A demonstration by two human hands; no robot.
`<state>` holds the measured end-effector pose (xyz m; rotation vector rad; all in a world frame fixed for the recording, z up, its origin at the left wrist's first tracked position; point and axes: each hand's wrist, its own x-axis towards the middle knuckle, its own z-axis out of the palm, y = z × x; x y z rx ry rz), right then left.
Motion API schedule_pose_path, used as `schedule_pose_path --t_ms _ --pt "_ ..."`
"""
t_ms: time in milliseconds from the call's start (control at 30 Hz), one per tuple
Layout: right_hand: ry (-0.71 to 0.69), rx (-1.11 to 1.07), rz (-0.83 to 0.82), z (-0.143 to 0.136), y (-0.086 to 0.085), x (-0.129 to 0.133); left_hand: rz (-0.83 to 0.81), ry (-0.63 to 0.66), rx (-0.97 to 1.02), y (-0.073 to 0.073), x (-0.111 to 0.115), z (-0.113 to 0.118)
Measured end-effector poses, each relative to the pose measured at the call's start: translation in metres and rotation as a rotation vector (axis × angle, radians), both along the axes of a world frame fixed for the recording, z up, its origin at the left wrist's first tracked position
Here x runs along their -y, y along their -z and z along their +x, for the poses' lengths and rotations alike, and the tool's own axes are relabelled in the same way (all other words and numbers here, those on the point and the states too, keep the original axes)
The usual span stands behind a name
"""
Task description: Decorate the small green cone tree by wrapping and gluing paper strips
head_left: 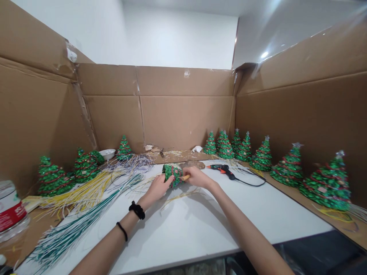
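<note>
A small green ornamental Christmas tree point(174, 181) with red garland lies tipped on its side over the white board. My left hand point(158, 187) is closed around its left part, thumb on the near side. On the right, my right hand point(197, 177) pinches a short tool with an orange-tan handle point(186, 177), its tip directed at the tree; what kind of tool it is cannot be made out. Just behind my right hand lies a brownish flat lump point(195, 164). A few loose yellow strands point(180, 195) are on the board beneath my hands.
A black hot glue gun point(222, 168) with a cord lies to the right. Finished trees point(286, 166) line the right side; more trees point(54, 177) stand left. Yellow strands point(83, 191) and green strands point(86, 214) spread leftward near a plastic bottle point(11, 214). Cardboard walls point(186, 118) enclose the table.
</note>
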<state>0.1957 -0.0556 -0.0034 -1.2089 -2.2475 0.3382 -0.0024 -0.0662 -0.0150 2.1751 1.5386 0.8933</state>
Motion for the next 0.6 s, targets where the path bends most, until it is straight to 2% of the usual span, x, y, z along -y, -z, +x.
schedule_pose_path --t_ms 167,333,400,500,600 --pt "-0.013 0.013 0.028 -0.004 0.002 0.0 0.041 0.052 -0.089 -0.005 0.005 0.001" --pt "0.012 0.012 0.024 -0.011 0.006 0.001 0.106 0.026 -0.16 -0.007 0.012 0.003" --pt "0.001 -0.002 -0.001 -0.009 0.005 0.0 0.1 0.055 -0.183 -0.007 0.011 0.002" --pt "-0.055 -0.008 -0.14 0.004 -0.001 -0.001 0.059 0.137 -0.157 -0.006 0.005 -0.003" --pt "-0.108 -0.003 -0.346 0.022 -0.01 -0.001 -0.063 0.199 -0.078 -0.008 -0.004 -0.013"
